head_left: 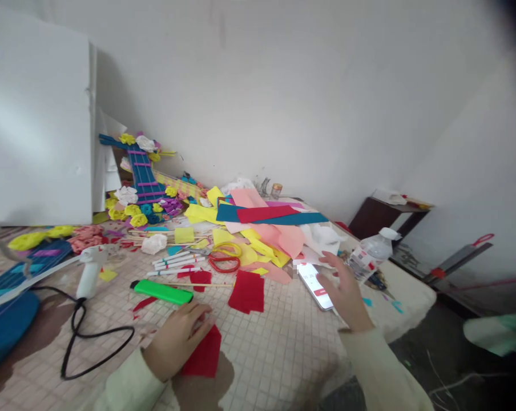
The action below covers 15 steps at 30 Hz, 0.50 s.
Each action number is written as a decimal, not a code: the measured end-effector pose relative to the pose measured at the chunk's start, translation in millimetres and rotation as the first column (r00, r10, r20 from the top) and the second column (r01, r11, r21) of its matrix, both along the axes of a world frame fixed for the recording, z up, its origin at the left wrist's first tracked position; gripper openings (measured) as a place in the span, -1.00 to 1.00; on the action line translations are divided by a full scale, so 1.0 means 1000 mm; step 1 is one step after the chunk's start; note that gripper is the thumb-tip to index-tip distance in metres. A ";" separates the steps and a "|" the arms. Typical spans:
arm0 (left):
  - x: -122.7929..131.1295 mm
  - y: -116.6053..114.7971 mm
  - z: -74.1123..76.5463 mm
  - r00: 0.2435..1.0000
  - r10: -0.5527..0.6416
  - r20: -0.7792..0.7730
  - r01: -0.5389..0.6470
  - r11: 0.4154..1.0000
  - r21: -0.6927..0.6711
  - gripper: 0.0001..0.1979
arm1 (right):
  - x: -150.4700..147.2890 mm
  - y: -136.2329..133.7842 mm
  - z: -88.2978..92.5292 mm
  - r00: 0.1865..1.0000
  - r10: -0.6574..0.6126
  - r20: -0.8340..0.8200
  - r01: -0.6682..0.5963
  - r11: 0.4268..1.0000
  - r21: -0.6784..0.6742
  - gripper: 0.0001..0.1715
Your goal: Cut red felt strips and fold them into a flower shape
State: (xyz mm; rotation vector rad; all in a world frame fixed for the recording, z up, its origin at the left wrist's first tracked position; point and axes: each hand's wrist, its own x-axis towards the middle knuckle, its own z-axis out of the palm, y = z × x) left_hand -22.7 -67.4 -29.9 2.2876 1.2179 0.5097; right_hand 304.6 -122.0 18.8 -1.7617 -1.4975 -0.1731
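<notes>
My left hand [177,338] rests on a piece of dark red paper [204,355] near the front of the table. Its fingers are loosely bent, with a gap between thumb and forefinger; the fingertips partly hide the paper's upper edge. Just beyond them lies a bright green utility knife [162,291]. Over at the right, my right hand [346,291] hovers by a smartphone [315,285] with a lit white screen, its fingers spread and holding nothing. Whether a fingertip touches the screen I cannot tell. More red paper [247,291] lies between the two hands.
Orange-red-handled scissors [224,261], white marker pens [178,262] and strips of coloured paper [270,216] cover the middle. A white glue gun [88,277] with a looped black cord stands left, near a blue guitar-shaped piece [16,308]. A clear bottle [371,254] is at right.
</notes>
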 end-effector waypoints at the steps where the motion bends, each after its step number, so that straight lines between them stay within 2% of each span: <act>1: -0.001 0.000 -0.002 1.000 0.003 0.007 -0.003 1.000 0.006 -0.70 | 0.012 0.015 -0.010 0.998 -0.067 0.019 0.069 0.989 -0.128 -0.44; 4: -0.002 0.001 -0.006 1.000 0.011 0.024 -0.012 1.000 0.017 -0.69 | 0.043 0.055 -0.040 0.969 -0.198 0.146 0.244 0.849 -0.469 -0.25; 6: -0.003 0.000 -0.007 0.999 0.011 0.035 -0.011 1.000 0.020 -0.69 | 0.052 0.071 -0.053 0.956 -0.234 0.176 0.293 0.751 -0.592 -0.12; 7: -0.003 0.000 -0.007 0.999 0.007 0.037 -0.008 1.000 0.019 -0.69 | 0.054 0.076 -0.057 0.955 -0.240 0.176 0.297 0.727 -0.620 -0.06; 11: -0.004 -0.003 -0.004 0.999 -0.005 0.033 0.004 1.000 0.011 -0.69 | 0.052 0.086 -0.062 0.954 -0.248 0.170 0.298 0.701 -0.647 0.11; 15: -0.005 -0.004 -0.005 0.999 -0.002 0.044 0.001 1.000 0.020 -0.70 | 0.054 0.092 -0.065 0.946 -0.266 0.185 0.322 0.701 -0.636 0.16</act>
